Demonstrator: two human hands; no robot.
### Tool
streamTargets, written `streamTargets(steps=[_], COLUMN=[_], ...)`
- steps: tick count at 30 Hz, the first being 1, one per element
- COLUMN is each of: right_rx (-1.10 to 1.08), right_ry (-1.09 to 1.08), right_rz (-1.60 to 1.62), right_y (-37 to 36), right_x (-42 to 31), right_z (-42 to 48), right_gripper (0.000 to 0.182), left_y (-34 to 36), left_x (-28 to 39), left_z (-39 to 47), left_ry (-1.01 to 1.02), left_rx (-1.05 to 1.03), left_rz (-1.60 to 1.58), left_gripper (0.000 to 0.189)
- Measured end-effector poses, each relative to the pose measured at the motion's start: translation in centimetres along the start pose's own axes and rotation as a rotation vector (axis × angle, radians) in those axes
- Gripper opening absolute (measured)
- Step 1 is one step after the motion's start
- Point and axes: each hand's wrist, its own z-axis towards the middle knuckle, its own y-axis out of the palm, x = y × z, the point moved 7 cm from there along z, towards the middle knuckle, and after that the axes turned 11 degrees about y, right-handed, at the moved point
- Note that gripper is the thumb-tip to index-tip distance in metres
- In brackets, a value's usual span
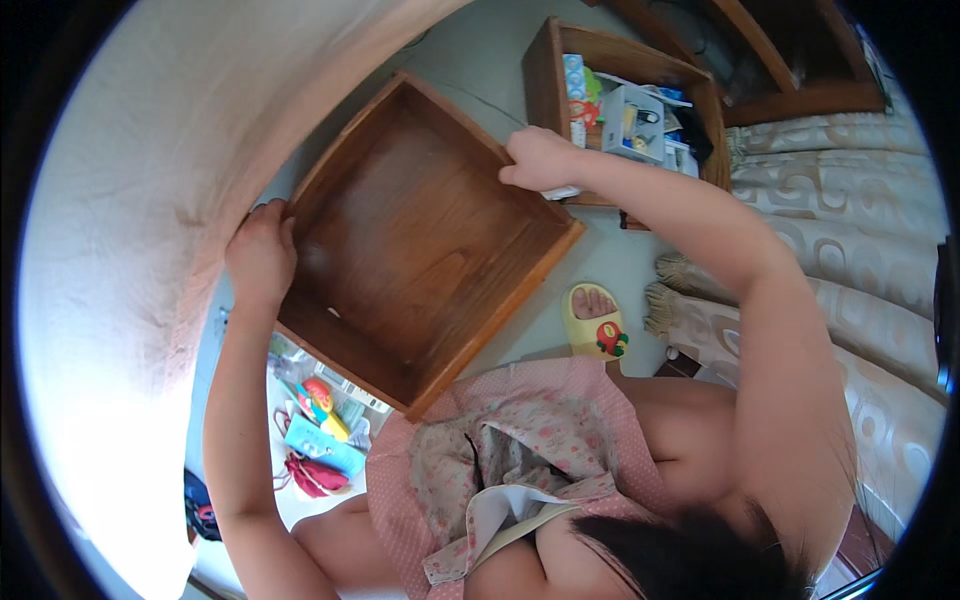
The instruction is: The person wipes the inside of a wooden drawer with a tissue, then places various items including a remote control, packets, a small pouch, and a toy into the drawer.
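Note:
A wooden drawer [420, 247], tilted in the picture, hangs in front of me between both hands. Only a small white scrap [334, 312] lies on its bottom. My left hand [262, 255] grips the drawer's left wall, fingers hooked at the edge. At the right wall, my right hand [541, 159] is closed around the rim, and a bit of something white shows just below it; I cannot tell whether the hand touches that. Part of the drawer's near corner overlaps the skirt on my lap.
A second wooden drawer [544, 82] on the floor holds boxes and small items. Below my left forearm lie a red pouch [319, 474], a blue packet [324, 444] and toys. Patterned fabric [832, 247] borders the right; pale cloth [150, 225] hangs left. A yellow slipper [589, 330] stands on the floor.

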Motion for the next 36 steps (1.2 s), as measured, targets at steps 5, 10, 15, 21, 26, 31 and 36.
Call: streamTargets(steps=[5,10,15,21,26,31,36], right_rx=[0.059,0.304,0.353,0.610,0.742,0.613,0.477], right_ry=[0.015,-0.099,-0.207,-0.400,0.290,0.538,0.623], right_rz=[0.005,0.076,0.036,0.129,0.368,0.438,0.329], right_y=[-0.7,-0.9,3.3,-1.1,-7.2,-5.8,-3.9], right_x=[-0.7,-1.0,1.7,2.4,14.3,20.0,20.8], right_z=[0.7,-4.2,-12.7,-13.9,-2.4,8.5,13.2], right_gripper=[0.033,0.020,0.015,0.016,0.028,0.053,0.051], left_y=[2.3,4.9,4.6,2.9,0.2,-2.9,-6.3], left_x=[-2.6,-4.3,-4.2,-3.5,0.3,2.1,1.7], left_z=[1.7,0.8,0.5,-0.4,-1.7,-4.7,-6.7], left_ry=[-0.027,-0.131,-0.101,-0.128,0.010,-0.041,-0.087], left_rx=[-0.027,-0.140,-0.085,-0.108,-0.050,-0.152,-0.145], left_rz=[0.046,0.029,0.039,-0.046,-0.173,-0.299,-0.323], left_gripper=[0.017,0.018,0.022,0.029,0.035,0.033,0.028])
